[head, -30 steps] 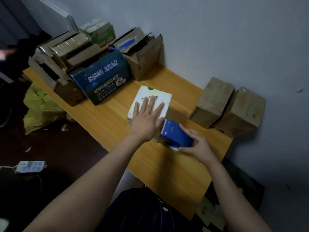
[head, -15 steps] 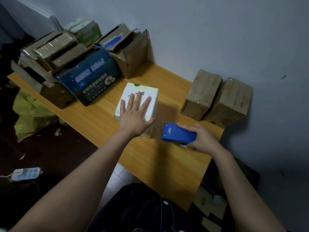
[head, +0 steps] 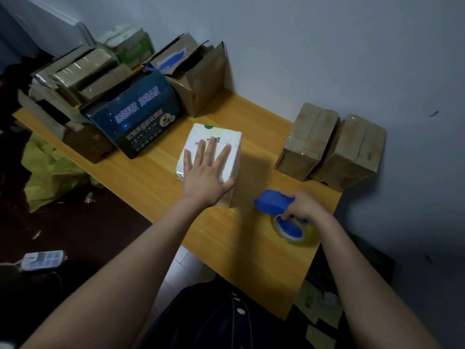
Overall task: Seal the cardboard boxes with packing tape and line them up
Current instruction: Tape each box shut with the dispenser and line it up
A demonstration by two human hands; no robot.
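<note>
two taped brown boxes (head: 309, 144) stood touching, side by side, against the wall on the wooden surface (head: 226, 248). one white box (head: 227, 142) with a qr code lay under the left hand (head: 206, 172), its fingers straight and spread. the right hand (head: 305, 207) had its fingers curled round one blue tape dispenser (head: 271, 202), near the white box. one dark blue carton (head: 136, 122) read "高端品质".

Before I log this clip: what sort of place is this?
Likely a makeshift packing corner in a home or small shop: a light wooden table against a plain wall, open brown cardboard boxes piled at its far end, two taped brown cardboard boxes beside the wall, and a blue plastic tape dispenser.
</note>
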